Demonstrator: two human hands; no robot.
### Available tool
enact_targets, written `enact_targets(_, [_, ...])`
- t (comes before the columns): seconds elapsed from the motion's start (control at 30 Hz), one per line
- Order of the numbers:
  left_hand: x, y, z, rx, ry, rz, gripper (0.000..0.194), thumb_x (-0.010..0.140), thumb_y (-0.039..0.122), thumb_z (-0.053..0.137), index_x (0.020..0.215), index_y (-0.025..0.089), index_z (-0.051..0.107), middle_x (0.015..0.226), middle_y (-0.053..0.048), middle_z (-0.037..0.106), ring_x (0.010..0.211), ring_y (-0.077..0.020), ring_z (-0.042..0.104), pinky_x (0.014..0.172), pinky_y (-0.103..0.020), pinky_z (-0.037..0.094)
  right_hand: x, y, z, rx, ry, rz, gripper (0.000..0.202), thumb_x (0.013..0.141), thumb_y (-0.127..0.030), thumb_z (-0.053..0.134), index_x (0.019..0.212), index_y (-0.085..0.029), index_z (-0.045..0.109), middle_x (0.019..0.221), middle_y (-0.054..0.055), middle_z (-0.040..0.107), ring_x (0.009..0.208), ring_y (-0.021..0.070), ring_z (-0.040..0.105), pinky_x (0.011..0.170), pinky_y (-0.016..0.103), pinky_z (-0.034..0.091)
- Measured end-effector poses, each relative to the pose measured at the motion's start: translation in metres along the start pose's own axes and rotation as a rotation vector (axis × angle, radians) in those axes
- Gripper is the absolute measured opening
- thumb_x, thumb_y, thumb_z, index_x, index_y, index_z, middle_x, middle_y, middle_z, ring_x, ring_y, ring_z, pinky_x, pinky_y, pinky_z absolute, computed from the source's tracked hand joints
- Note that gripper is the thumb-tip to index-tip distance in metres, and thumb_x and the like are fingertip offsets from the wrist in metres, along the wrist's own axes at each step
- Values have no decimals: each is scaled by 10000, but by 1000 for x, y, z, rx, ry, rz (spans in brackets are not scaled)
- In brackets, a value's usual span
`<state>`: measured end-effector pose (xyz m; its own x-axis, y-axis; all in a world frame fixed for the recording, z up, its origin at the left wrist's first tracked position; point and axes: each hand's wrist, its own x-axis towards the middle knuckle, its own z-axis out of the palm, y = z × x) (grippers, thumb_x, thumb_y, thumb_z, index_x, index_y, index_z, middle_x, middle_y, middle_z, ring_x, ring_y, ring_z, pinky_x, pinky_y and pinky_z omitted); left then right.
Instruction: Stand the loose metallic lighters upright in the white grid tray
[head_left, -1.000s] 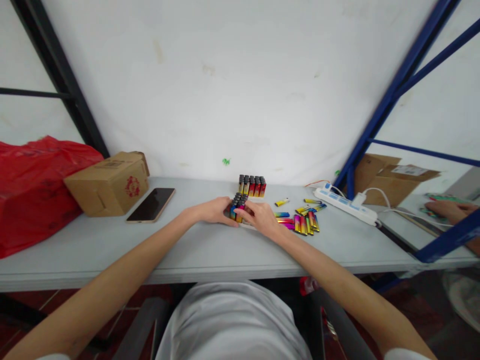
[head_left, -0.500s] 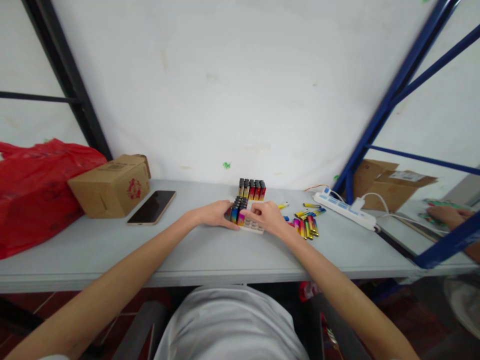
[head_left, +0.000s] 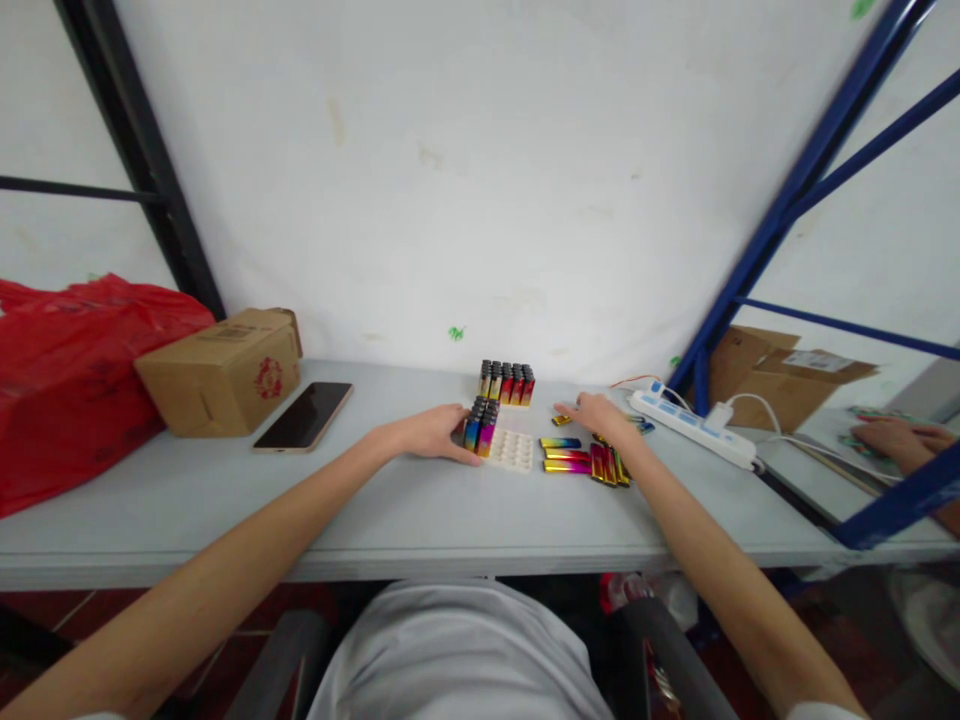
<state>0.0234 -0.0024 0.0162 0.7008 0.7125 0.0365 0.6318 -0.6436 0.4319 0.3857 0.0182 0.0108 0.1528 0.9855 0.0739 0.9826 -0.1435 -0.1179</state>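
My left hand [head_left: 437,434] is closed around the left side of a white tray [head_left: 513,451] with round holes, thumb in front and fingers behind. Black-topped lighters [head_left: 480,428] in shiny blue, purple and gold stand upright in its left part; the holes on the right are bare. To the right, my right hand [head_left: 602,416] reaches over loose lighters, its fingertips closed on a yellow lighter [head_left: 561,420]. Just below lie several more loose lighters [head_left: 567,455], gold at one end. A block of upright red and gold lighters [head_left: 507,384] stands behind the tray.
On the left are a phone [head_left: 304,416], a cardboard box [head_left: 223,377] and a red plastic bag [head_left: 90,390]. A white power strip [head_left: 694,428] and an open carton [head_left: 791,375] lie right, by a blue frame [head_left: 772,220]. Another person's hands [head_left: 892,440] show beyond it.
My right hand has left the tray and moved right to the loose lighters. The tray's bare holes and several lying lighters now show. My left hand stays at the tray.
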Motion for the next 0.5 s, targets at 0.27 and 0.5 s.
enact_targets(0.27, [0,0,0,-20,15,-12,730,694,754,829,1088,164,658,1049,-92,715,907,-284,654,748,-338,488,16,-41,-12,172,25,-201,217,979,-284,659,1074,-145,795,1142,142,819,1095,268,759,938,304,550])
enact_targets(0.5, [2,-11,-2,-75,-18,5,689,683,727,841,1045,164,678,941,-43,693,836,-249,623,688,-310,450,-19,-51,3,1161,-143,-532,518,896,-751,653,978,-250,553,892,8,698,638,134,594,586,287,570])
